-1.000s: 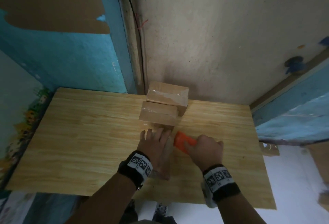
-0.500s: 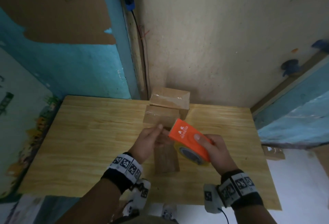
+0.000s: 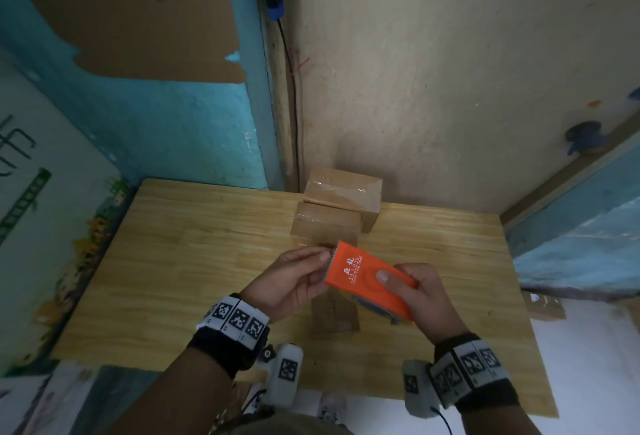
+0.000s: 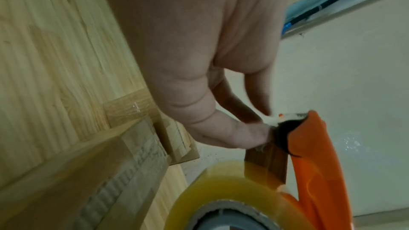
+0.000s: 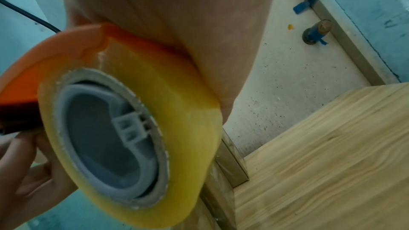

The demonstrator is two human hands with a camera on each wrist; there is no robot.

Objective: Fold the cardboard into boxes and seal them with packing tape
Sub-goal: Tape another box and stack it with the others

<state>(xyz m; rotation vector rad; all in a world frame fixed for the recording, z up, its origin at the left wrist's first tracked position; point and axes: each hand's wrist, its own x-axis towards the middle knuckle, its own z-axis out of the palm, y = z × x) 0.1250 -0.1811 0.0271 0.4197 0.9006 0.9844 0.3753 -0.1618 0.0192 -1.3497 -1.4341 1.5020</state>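
Thumb and forefinger of the left hand (image 3: 294, 277) pinch the loose tape end at the serrated edge of the orange tape dispenser (image 3: 369, 279); in the left wrist view the fingers (image 4: 232, 135) press that strip right at the cutter, w/ the yellowish tape roll (image 4: 223, 193) just below. Right hand (image 3: 427, 296) grips the dispenser from its 4 o'clock side, thumb flat on the orange top, other fingers wrapped under it & hidden. Right wrist view shows the tape roll (image 5: 177, 111) on a grey hub inside the orange shell, palm tight against it. Dispenser is held up off the tabletop (image 3: 194, 261), above the near-centre, tilted w/ its cutter end toward 11 o'clock. Directly beneath it a cardboard box (image 3: 334, 313) lies on the tabletop, partly covered by both hands. At 12 o'clock from the hands, two taped boxes (image 3: 327, 227) sit touching each other at the far edge, the back one against the beige wall (image 3: 450, 88). Teal wall (image 3: 173, 123) at 10 o'clock w/ a brown cardboard sheet (image 3: 138, 19) fixed on it. Both wrists carry black bands w/ printed marker tags. Another small box (image 3: 543, 305) lies on the floor at 3 o'clock, off the tabletop.
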